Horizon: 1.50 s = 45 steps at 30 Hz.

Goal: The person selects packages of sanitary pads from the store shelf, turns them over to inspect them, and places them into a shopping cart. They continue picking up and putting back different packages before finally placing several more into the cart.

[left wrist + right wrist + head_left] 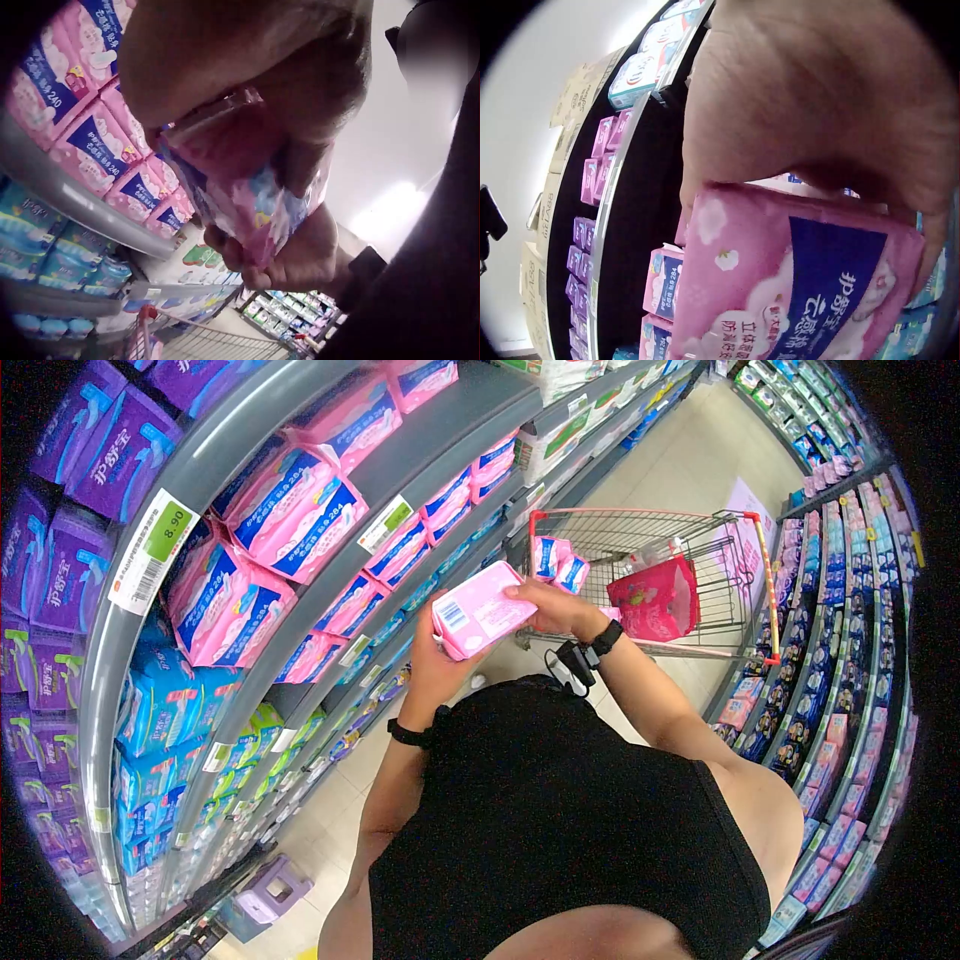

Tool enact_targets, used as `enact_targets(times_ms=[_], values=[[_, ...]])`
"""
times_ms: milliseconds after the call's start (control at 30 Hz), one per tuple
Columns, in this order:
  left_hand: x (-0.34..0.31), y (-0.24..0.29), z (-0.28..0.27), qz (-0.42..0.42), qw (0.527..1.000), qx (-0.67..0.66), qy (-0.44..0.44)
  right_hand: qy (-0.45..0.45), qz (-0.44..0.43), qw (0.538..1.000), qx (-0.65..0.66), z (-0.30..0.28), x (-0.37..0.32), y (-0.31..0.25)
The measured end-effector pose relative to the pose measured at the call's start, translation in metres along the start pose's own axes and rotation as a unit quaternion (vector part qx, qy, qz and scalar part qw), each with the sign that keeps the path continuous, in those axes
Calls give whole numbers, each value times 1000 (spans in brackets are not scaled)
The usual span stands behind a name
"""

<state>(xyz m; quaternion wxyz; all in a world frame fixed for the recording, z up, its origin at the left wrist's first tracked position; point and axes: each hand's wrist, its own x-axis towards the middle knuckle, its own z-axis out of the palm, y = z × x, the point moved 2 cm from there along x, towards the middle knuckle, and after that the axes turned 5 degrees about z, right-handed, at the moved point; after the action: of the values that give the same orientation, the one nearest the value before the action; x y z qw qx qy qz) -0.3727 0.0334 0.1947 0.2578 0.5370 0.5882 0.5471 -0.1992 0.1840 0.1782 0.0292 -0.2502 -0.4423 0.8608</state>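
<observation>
Both hands hold one pink pack of sanitary pads [485,610] in front of the chest, its barcode face turned up in the head view. My left hand [441,647] grips the pack's near left end. My right hand [556,609] holds the opposite end, thumb lying on the top face. Clear wrapping with pink and blue print shows between the two hands in the left wrist view. In the right wrist view, the pack's printed front [795,277] with a blue panel sits under the right palm [810,97]. Black bands circle both wrists.
On the left, a curved shelf [92,760] carries pink packs [290,510], purple packs [115,455] and blue packs [160,705]. Ahead stands a wire shopping cart [690,520] holding a red bag [655,600] and small packs. A purple stool [272,892] is on the floor behind.
</observation>
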Motion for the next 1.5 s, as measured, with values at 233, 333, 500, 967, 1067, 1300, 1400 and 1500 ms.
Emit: enact_targets(times_ms=[233, 333, 500, 967, 1067, 1300, 1400, 1500], values=[[-5, -19, -2, -7, 993, -112, -21, 40, -134, 990, -18, 3, 1, -10], [-4, -14, -2, -55, 978, -202, -8, 80, -186, 967, -154, 7, -7, -21], [-1, -6, 3, -96, 970, -221, -22, 67, -219, 944, -239, 9, -15, -25], [25, 19, 67, 24, 984, -153, -84, 100, -16, 992, 71, -33, -73, -4], [28, 18, 82, 47, 978, -174, -101, 108, -66, 992, 12, -42, -86, -5], [31, 16, 120, -109, 966, -233, -40, 125, -161, 971, -126, -56, -114, -34], [32, 10, 134, -122, 962, -239, -46, 140, -206, 953, -173, -69, -125, -41], [32, 26, 148, -140, 959, -242, -52, 123, -179, 961, -171, -93, -130, -31]])
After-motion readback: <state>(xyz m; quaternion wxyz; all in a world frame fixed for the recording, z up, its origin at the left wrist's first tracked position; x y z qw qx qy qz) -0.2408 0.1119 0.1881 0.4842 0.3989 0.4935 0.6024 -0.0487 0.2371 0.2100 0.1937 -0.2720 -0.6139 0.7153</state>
